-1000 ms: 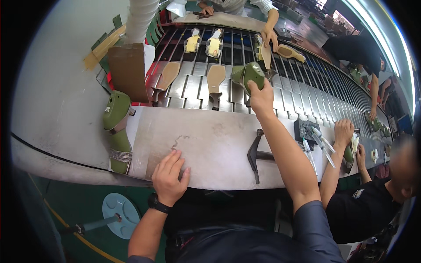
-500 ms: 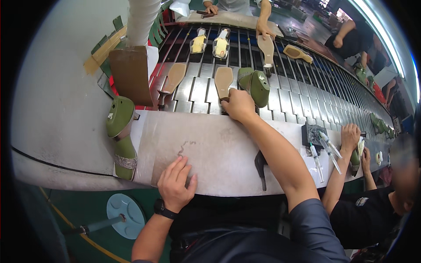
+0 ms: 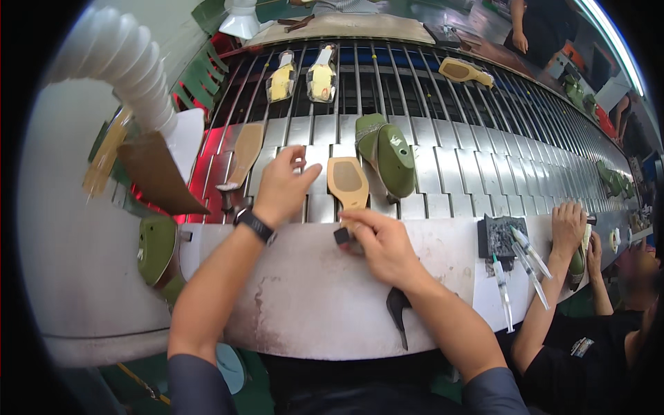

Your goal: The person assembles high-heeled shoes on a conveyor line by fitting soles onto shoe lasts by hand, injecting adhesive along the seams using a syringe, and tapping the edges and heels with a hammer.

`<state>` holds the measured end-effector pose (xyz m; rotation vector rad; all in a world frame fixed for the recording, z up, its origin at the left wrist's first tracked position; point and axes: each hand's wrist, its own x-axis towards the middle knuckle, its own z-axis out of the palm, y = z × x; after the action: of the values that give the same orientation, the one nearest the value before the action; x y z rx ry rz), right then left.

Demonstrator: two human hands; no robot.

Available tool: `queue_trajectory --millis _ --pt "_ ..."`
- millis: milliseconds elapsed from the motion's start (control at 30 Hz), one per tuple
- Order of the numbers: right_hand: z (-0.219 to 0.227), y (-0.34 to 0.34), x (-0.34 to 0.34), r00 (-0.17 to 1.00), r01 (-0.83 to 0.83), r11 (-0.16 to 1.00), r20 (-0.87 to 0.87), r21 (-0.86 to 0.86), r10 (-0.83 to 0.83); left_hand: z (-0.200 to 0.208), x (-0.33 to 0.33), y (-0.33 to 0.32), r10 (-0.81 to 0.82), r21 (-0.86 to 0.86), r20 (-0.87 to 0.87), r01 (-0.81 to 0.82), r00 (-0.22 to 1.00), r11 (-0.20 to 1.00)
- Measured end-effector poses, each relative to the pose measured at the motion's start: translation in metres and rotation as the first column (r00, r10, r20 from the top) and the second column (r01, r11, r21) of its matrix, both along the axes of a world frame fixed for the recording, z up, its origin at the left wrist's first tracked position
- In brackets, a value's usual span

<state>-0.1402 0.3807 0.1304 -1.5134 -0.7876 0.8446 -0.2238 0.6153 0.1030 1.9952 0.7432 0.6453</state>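
Note:
My right hand [image 3: 382, 243] grips the narrow end of a tan shoe sole [image 3: 348, 181] at the conveyor's near edge. A small dark block, perhaps part of its heel, shows beside my fingertips. Left of that sole, my left hand [image 3: 285, 185] hovers with thumb and fingers apart, holding nothing. Another tan sole [image 3: 245, 152] lies on the slats beyond my left hand. Just right of the held sole rests a green shoe last with a jeweled-strap sandal [image 3: 389, 155]. A black high heel piece [image 3: 397, 315] lies on the worktable under my right forearm.
A green last [image 3: 158, 252] stands at the table's left end, below a white hose [image 3: 114, 59] and brown board [image 3: 158, 166]. Right are a dark sponge block [image 3: 499, 237], several syringes [image 3: 503, 294] and a co-worker's hand [image 3: 568, 225]. Yellow-lined soles [image 3: 321, 75] sit on the rollers.
My left hand has risen from the worktable to beside the sole. My right hand has drawn the sole toward me. A co-worker's hand has left the far rollers, and the view has shifted.

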Motion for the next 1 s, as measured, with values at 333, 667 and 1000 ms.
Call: queue_trajectory --millis 333,667,1000 --pt "0.015 -0.002 -0.001 0.957 -0.022 1.0 0.288 0.001 0.021 -0.031 0.255 0.147 0.457 0.381 -0.228 -0.353 0.86 0.855" --pt "0.016 0.001 0.008 0.995 -0.068 0.991 0.063 -0.114 0.076 -0.013 0.161 0.117 0.348 0.366 -0.199 -0.26 0.916 0.893" --pt "0.007 0.002 -0.005 0.969 0.033 0.998 0.247 -0.046 -0.02 0.055 -0.176 -0.079 0.306 0.587 0.0 -0.248 0.952 0.77"
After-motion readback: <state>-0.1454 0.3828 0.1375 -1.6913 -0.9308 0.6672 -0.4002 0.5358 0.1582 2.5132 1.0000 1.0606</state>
